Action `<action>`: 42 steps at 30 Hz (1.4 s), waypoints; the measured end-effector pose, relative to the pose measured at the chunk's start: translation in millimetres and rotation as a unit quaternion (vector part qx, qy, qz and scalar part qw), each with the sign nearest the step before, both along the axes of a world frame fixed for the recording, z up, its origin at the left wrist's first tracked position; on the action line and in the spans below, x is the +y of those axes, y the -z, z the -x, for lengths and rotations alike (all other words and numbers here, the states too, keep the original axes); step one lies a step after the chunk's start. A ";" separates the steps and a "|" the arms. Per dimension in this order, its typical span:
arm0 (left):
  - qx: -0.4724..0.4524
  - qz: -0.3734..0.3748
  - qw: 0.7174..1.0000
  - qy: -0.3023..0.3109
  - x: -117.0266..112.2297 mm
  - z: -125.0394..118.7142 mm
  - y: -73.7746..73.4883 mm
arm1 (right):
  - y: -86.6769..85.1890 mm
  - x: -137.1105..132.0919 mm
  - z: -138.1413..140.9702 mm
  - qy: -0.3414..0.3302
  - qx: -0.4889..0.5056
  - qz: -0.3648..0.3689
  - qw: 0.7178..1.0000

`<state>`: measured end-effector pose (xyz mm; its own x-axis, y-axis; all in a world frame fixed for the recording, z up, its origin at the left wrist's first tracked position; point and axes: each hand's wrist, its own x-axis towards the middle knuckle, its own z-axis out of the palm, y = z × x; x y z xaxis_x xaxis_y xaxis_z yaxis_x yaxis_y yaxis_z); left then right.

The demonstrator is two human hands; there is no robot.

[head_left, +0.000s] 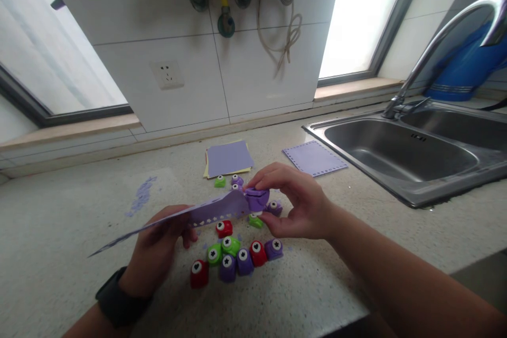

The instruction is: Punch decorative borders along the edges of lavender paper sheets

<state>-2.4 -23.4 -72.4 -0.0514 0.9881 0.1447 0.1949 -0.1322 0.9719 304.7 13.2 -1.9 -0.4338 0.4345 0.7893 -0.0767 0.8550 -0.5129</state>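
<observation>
My left hand (158,237) grips a sheet of purple paper (214,210) from beneath, holding it tilted above the counter; a row of small punched holes runs along its near edge. In my right hand (297,203), between thumb and fingers, is a purple craft punch (256,199), with the sheet's right edge at its mouth. Below lie several more small punches, among them a red punch (199,273), a green punch (214,254) and a purple punch (227,268). Other punches sit behind and under the right hand, partly hidden.
A stack of purple and yellow paper (229,159) lies farther back. Right of it rests a purple sheet with punched edges (315,158). Purple paper scraps (141,196) are scattered at left. A steel sink (396,142) with a faucet (435,42) occupies the right side. A tiled wall stands behind.
</observation>
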 end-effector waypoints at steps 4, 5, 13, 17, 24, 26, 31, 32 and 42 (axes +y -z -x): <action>0.014 -0.011 1.000 0.014 -1.4 0.2 -2.4 | 1.7 0.7 -0.2 -0.004 -0.003 0.006 1.000; 0.015 -0.015 1.000 0.017 -1.5 0.5 -2.5 | 1.9 0.8 -0.3 -0.005 -0.005 0.007 1.000; -0.002 -0.017 1.000 0.021 -1.6 -0.1 -0.2 | 0.0 1.0 -1.2 0.010 -0.026 -0.006 1.000; 0.003 -0.033 0.999 0.027 -2.4 -1.4 -2.0 | -0.7 0.4 -0.5 0.019 -0.032 0.000 0.999; 0.024 -0.005 1.000 0.007 -2.7 -1.8 -3.9 | 2.5 0.8 0.9 0.043 -0.036 0.033 0.998; 0.012 0.006 1.000 -0.007 -2.7 -3.1 -4.1 | 4.7 2.1 0.9 0.046 -0.028 0.042 0.998; -0.004 -0.008 1.000 0.001 -3.2 -5.4 -5.7 | 8.4 4.9 0.7 0.033 -0.015 0.056 0.998; -0.001 -0.016 1.000 0.008 -3.2 -5.4 -6.3 | 8.7 5.1 0.7 0.032 -0.015 0.057 0.998; 0.022 -0.019 1.000 0.002 -3.4 -2.4 -4.9 | 9.2 3.9 0.8 0.018 -0.014 0.061 0.998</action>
